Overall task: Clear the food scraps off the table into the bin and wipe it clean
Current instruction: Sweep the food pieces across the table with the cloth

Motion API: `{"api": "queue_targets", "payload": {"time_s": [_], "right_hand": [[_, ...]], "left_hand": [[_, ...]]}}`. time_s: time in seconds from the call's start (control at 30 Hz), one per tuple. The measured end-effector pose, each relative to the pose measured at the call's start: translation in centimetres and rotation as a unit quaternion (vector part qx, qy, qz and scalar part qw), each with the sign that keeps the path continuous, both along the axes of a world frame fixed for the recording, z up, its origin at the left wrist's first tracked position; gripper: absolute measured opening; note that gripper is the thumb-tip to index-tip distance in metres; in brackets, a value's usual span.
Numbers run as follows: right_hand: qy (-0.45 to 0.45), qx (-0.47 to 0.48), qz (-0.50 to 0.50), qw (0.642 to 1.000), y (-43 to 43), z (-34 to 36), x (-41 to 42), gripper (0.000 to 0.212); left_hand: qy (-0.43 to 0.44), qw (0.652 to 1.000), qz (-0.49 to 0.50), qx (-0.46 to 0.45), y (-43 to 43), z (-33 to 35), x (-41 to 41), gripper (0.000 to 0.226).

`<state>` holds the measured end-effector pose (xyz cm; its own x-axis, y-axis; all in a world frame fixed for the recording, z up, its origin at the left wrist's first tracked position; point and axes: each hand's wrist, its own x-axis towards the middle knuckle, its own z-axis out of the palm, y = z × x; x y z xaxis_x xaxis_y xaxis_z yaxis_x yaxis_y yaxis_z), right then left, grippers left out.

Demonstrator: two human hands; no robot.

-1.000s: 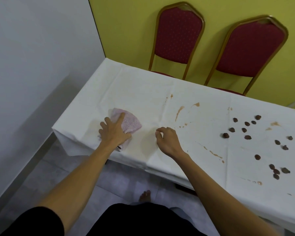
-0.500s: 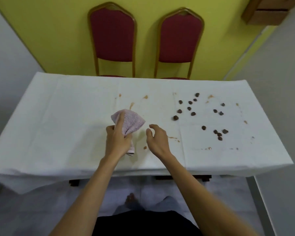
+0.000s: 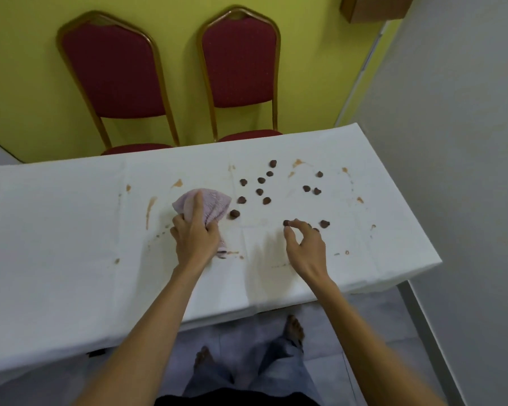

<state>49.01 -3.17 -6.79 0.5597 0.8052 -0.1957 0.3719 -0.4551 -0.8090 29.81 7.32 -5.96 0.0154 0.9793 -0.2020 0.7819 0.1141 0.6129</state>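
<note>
A long table under a white cloth (image 3: 71, 259) carries several dark brown food scraps (image 3: 260, 191) on its right half and orange-brown smears (image 3: 150, 205) left of centre. My left hand (image 3: 195, 241) presses a crumpled pink cloth (image 3: 214, 203) onto the table near the middle, index finger stretched over it. My right hand (image 3: 305, 247) is curled to the right of it, thumb and index fingertips pinching one brown scrap (image 3: 286, 223). Another scrap (image 3: 324, 223) lies just beyond its fingers. No bin is in view.
Two red padded chairs with gold frames (image 3: 112, 71) (image 3: 239, 60) stand against the yellow wall behind the table. A grey wall (image 3: 467, 171) runs close to the table's right end. A wooden box (image 3: 373, 7) hangs at top right. My bare feet are on tiled floor.
My view has swung right along the table. My left hand has slid the pink cloth rightward to the scraps. My right hand has reached right and closed its fingertips on a scrap.
</note>
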Motion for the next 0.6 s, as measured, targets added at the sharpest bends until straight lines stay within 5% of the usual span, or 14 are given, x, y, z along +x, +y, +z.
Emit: {"api": "queue_targets", "payload": {"time_s": [0.3,0.6], "right_hand": [[-0.030,-0.017,0.034,0.999,0.1,-1.2,8.8,0.033],[0.024,-0.032,0.049,0.998,1.2,-0.6,13.1,0.033]], "left_hand": [[0.104,0.990,0.091,-0.022,4.2,-2.6,6.8,0.065],[0.078,0.994,0.073,-0.018,2.2,-2.9,14.2,0.064]]}}
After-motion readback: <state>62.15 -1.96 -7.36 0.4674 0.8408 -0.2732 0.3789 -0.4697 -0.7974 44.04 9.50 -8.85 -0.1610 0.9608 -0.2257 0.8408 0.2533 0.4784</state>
